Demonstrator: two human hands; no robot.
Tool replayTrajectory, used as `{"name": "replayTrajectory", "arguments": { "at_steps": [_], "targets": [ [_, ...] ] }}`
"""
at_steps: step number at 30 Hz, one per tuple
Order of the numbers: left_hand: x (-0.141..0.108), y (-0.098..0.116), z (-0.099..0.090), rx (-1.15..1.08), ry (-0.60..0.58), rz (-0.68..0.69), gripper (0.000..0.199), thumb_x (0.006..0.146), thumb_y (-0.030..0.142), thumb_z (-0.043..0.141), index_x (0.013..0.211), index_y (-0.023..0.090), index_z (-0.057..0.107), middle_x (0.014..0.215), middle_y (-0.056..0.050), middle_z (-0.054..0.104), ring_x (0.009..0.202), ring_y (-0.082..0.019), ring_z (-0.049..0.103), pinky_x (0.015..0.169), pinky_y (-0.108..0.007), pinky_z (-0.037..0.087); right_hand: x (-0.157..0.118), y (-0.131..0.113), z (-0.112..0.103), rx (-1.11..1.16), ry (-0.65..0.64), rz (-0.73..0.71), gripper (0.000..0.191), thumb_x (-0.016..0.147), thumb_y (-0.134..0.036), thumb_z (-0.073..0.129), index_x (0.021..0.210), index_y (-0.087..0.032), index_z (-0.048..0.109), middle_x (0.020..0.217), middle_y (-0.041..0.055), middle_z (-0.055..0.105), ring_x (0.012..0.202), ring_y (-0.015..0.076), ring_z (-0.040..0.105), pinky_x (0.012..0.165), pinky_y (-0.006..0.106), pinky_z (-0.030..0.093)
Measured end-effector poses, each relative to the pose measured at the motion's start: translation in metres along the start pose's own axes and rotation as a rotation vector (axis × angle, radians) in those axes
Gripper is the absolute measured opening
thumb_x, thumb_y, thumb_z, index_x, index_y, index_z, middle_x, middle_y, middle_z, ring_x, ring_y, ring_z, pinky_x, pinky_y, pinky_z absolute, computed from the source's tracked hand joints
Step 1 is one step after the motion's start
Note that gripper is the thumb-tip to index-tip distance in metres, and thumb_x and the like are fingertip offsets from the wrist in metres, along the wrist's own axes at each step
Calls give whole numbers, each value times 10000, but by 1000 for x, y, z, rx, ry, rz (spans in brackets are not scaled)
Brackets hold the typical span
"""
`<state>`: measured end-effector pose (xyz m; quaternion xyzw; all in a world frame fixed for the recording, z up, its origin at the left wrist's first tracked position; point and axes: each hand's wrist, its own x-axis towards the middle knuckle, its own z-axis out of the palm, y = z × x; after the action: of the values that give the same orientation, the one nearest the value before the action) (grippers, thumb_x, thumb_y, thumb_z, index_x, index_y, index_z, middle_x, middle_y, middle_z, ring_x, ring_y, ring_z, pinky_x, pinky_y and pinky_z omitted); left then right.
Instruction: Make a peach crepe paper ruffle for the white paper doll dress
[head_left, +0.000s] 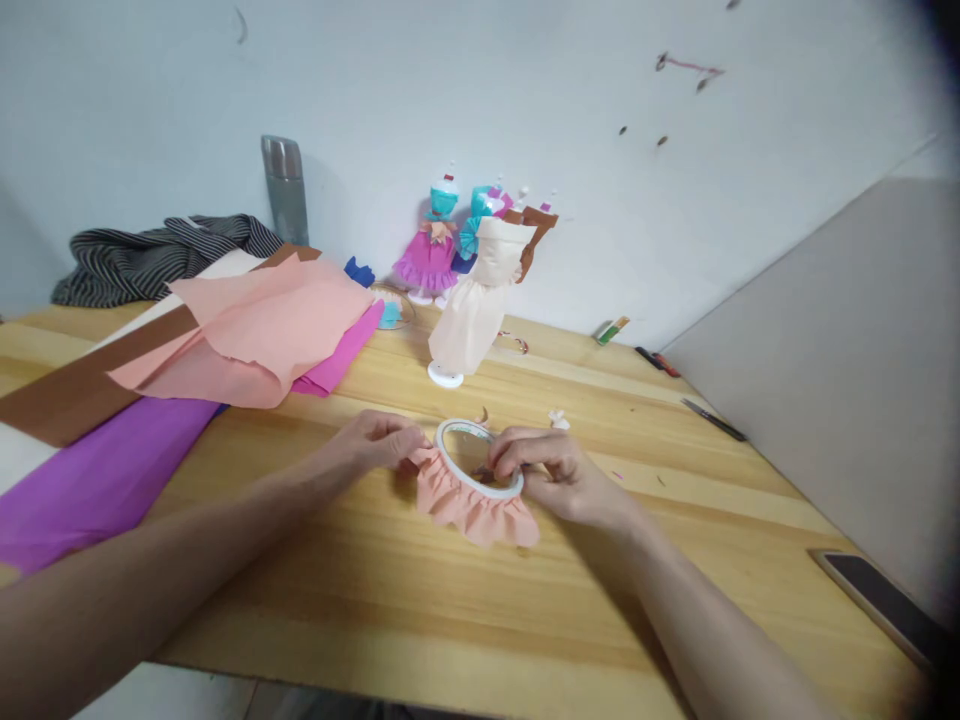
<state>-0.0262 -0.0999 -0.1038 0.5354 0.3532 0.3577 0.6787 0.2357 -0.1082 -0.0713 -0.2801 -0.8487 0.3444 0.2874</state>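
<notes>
A ring-shaped roll of double-sided tape [455, 468] is held above the wooden table, tilted, with a ruffled strip of peach crepe paper [480, 515] running along its lower edge. My left hand [386, 440] is closed, pinching the strip's left end beside the roll. On the other side, my right hand [551, 468] grips the roll's right rim, with fingers reaching inside the ring. Behind the roll stands a small dress form [480, 300] dressed in cream paper on a white round base.
Crepe paper sheets in peach [277, 320], purple [112, 470] and brown lie at left beside a striped cloth [165, 260]. More dressed forms [427, 255] and a bottle [285, 190] stand by the wall. At right lie a cutter-like tool [712, 420] and a phone [885, 600].
</notes>
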Motion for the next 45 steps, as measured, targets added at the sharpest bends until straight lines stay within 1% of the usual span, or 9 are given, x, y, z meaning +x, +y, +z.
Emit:
{"name": "replayTrajectory", "arguments": {
  "at_steps": [5, 12, 18, 22, 26, 31, 35, 41, 45],
  "targets": [
    [-1, 8, 10, 96, -4, -3, 273, 629, 337, 778, 670, 130, 605, 557, -4, 640, 528, -118, 572, 526, -219, 403, 1, -2, 3, -156, 1, 30, 226, 727, -27, 460, 740, -160, 643, 778, 62, 658, 689, 141, 597, 632, 260, 480],
    [0, 8, 13, 63, 21, -12, 280, 673, 359, 743, 678, 133, 578, 532, -24, 650, 507, -132, 589, 523, -229, 414, 0, -6, 6, -245, 16, 8, 294, 662, 6, 407, 749, -166, 629, 792, 60, 648, 686, 137, 585, 620, 248, 461],
    [1, 7, 11, -5, 61, 72, 211, 684, 299, 720, 641, 136, 593, 571, -9, 645, 544, -111, 567, 560, -225, 405, 2, -3, 3, -186, 75, 116, 271, 621, -20, 394, 681, -160, 619, 725, 39, 627, 648, 140, 566, 604, 254, 427],
    [-1, 7, 11, -92, 51, 73, 152, 706, 249, 698, 652, 148, 598, 656, -8, 655, 612, -112, 575, 607, -230, 423, 4, -4, 0, -113, 107, 175, 240, 614, -49, 395, 659, -155, 605, 735, 45, 622, 668, 147, 558, 620, 264, 410],
    [-1, 7, 9, -173, 77, 93, 157, 674, 240, 719, 630, 143, 604, 680, -13, 643, 608, -106, 557, 583, -220, 417, 4, -2, -2, -32, 90, 237, 208, 623, -76, 401, 644, -150, 594, 716, 36, 596, 655, 141, 531, 599, 257, 388],
    [1, 5, 6, -222, 44, 93, 156, 674, 261, 727, 633, 151, 624, 653, -7, 628, 581, -101, 528, 560, -214, 409, 2, 4, -4, -4, 108, 297, 177, 635, -113, 413, 643, -146, 586, 676, 12, 552, 631, 125, 483, 582, 241, 361],
    [0, 8, 4, -232, 37, 92, 163, 666, 257, 735, 607, 156, 621, 698, -8, 643, 604, -105, 544, 558, -211, 423, 1, 3, -6, -16, 135, 304, 215, 645, -111, 419, 692, -137, 628, 680, 9, 565, 623, 118, 477, 562, 228, 340],
    [3, 11, 0, -257, 74, 88, 161, 651, 262, 752, 611, 156, 638, 711, -14, 656, 622, -113, 566, 578, -217, 450, 0, -2, -12, -107, 152, 232, 385, 655, -65, 409, 882, -136, 712, 737, 15, 610, 617, 112, 493, 563, 222, 351],
    [6, 10, -3, -219, 93, 96, 168, 652, 265, 756, 611, 151, 639, 693, -13, 652, 620, -110, 563, 574, -209, 442, 0, -3, -14, -197, 155, 176, 321, 800, -148, 457, 984, -141, 721, 773, 44, 638, 669, 138, 540, 625, 252, 384]
  ]
}}
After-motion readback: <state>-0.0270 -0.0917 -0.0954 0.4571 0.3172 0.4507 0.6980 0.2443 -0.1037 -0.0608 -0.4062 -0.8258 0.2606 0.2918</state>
